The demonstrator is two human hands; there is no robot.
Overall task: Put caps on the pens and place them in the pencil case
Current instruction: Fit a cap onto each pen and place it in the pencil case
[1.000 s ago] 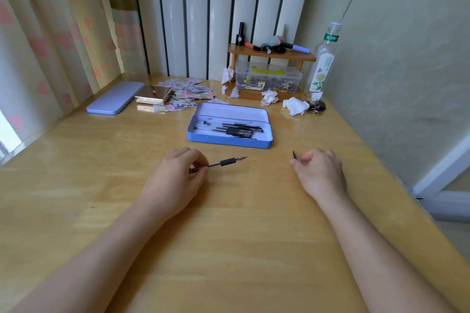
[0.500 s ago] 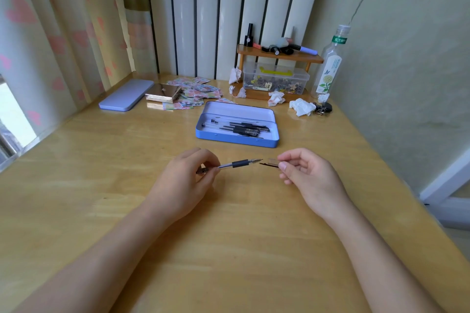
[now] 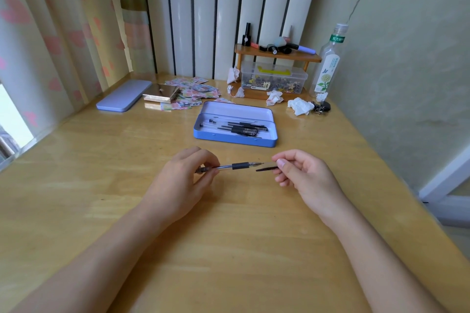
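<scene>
My left hand (image 3: 183,180) grips the rear end of an uncapped clear pen (image 3: 237,166) with a black grip, its tip pointing right. My right hand (image 3: 302,175) pinches a pen cap (image 3: 265,167) with a dark clip, its mouth just at the pen's tip. Both hover low over the wooden table (image 3: 229,249). Behind them lies the open blue pencil case (image 3: 235,138), holding several capped black pens (image 3: 241,127).
A lilac case lid (image 3: 123,95) lies at the back left beside a shiny box (image 3: 161,93) and scattered cards (image 3: 195,94). A small wooden shelf (image 3: 277,54) over a clear plastic box (image 3: 273,80), crumpled tissues (image 3: 300,107) and a bottle (image 3: 328,63) stand at the back right.
My right hand lifted the cap off the table and brought it left to the pen's tip. My left hand raised the pen slightly and kept hold of it.
</scene>
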